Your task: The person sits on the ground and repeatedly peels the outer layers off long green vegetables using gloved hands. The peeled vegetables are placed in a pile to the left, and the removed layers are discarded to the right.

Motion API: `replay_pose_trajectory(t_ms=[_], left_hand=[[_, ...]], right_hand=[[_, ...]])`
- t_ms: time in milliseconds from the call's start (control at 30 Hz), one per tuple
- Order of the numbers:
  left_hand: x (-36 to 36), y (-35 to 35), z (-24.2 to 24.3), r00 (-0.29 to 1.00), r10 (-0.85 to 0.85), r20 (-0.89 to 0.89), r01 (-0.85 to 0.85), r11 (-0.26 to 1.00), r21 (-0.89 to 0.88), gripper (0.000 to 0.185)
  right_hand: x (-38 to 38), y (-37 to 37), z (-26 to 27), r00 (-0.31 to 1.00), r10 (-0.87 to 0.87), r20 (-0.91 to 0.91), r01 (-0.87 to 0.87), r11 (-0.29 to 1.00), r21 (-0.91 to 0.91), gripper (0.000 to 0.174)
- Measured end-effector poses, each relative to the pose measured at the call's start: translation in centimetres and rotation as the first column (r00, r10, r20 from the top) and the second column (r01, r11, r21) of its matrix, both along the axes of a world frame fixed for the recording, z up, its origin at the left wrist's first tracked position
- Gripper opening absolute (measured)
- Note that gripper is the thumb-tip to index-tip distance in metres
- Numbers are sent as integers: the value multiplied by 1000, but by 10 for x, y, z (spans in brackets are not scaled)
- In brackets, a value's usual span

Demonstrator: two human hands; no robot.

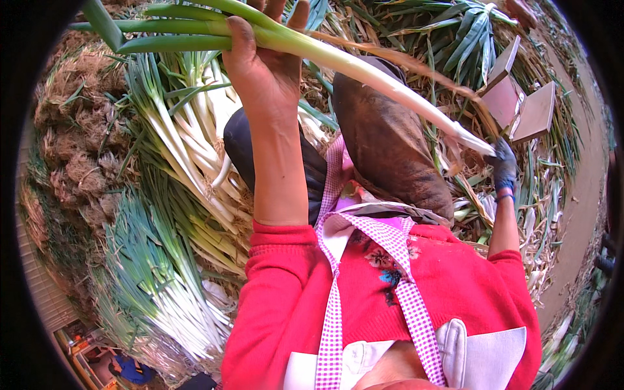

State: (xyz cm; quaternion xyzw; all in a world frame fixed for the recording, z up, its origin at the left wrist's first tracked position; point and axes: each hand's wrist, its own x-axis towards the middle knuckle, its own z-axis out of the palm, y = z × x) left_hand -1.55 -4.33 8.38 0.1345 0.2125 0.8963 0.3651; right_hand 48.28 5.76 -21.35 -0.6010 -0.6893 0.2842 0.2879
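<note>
A long green onion [360,70] with green leaves and a white shank slants across the upper view. My bare left hand [265,53], palm up, holds it near the base of the leaves, with the thumb over the stalk. On my right hand [502,163] is a dark glove; its fingers close on the white root end. A brown dry outer leaf [414,63] runs beside the shank down to my right hand. Peeled onions with white shanks [209,117] lie in a pile beyond and left of my left forearm.
A bundle of thinner green onions [170,292] lies at lower left. Root-covered onion clumps [83,170] are heaped at far left. Light-coloured boards [531,114] stand beside my right hand, amid stripped leaves [531,214]. My brown-stained trouser knee [385,126] is beneath the held onion.
</note>
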Motion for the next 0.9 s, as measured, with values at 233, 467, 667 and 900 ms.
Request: replay_pose_trajectory(t_ms=[233, 467, 667, 900], left_hand=[[-77, 5, -46, 844, -430, -320, 536, 669, 515, 56], [-34, 30, -69, 761, -597, -254, 640, 627, 444, 57], [-26, 25, -73, 841, -514, -167, 533, 739, 412, 36], [-29, 24, -80, 791, -573, -215, 600, 656, 459, 34]], right_hand=[[88, -20, 8, 939, -58, 338, 95, 991, -93, 48], [-225, -19, 205, 783, 611, -115, -565, 777, 278, 36], [-362, -62, 234, 635, 762, -127, -706, 639, 307, 39], [-341, -52, 231, 719, 343, -605, -527, 836, -151, 45]])
